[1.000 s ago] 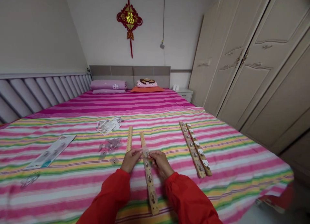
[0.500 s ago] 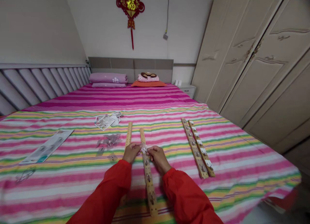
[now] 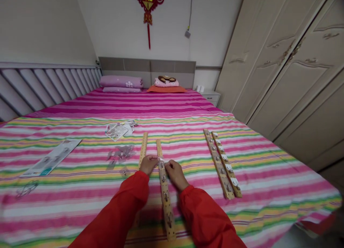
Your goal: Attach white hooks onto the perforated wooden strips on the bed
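A long wooden strip with holes and a few metal hooks (image 3: 166, 198) lies lengthwise on the striped bed in front of me. My left hand (image 3: 148, 164) and my right hand (image 3: 175, 174) meet over it, both pinched on a small clear hook piece (image 3: 161, 163) at the strip. A second bare wooden strip (image 3: 143, 149) lies just left of it, partly under my left hand. Both sleeves are red.
Two finished wooden strips with white-capped hooks (image 3: 225, 165) lie to the right. Loose clear hooks (image 3: 120, 155), opened plastic packets (image 3: 118, 130) and a long card package (image 3: 52, 161) lie to the left. Wardrobe doors (image 3: 290, 62) stand along the right; pillows (image 3: 122, 84) rest at the headboard.
The camera has tilted down and shifted slightly right. My hands have moved a little farther up the strip, still pinched on the small piece.
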A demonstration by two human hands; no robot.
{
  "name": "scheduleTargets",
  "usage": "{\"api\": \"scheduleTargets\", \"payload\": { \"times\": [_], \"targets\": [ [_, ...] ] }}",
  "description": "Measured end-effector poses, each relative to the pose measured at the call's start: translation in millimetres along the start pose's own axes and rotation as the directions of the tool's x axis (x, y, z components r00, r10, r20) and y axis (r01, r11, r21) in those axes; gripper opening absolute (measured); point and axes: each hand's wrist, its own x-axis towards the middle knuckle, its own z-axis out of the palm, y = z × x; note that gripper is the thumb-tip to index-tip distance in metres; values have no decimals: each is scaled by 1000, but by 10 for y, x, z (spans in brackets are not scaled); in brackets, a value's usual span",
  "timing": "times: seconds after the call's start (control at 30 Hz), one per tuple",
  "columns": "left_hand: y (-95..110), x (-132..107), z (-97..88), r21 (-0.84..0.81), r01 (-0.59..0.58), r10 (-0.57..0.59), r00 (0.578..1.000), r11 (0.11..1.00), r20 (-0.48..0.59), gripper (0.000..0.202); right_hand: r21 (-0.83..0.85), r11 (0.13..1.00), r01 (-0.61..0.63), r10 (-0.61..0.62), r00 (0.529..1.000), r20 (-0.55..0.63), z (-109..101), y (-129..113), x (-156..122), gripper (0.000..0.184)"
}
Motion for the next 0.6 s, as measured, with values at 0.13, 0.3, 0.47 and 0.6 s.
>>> {"api": "scheduleTargets", "payload": {
  "times": [0.13,0.3,0.47,0.6],
  "targets": [
    [-25,17,20,17,-12,12,1000,1000,-4,27,-12,1000,-3,3,1000,1,7,18,-1,26],
    [-61,31,43,41,-26,27,999,999,-23,28,-35,999,15,-15,1000,-10,13,36,-9,25],
    [-98,30,51,84,-64,67,997,994,-37,26,-80,996,28,-31,999,-27,36,77,-2,25],
    [-145,37,57,128,-98,108,992,987,-69,23,-115,993,7,-9,1000,-22,49,92,13,24]
  ]
}}
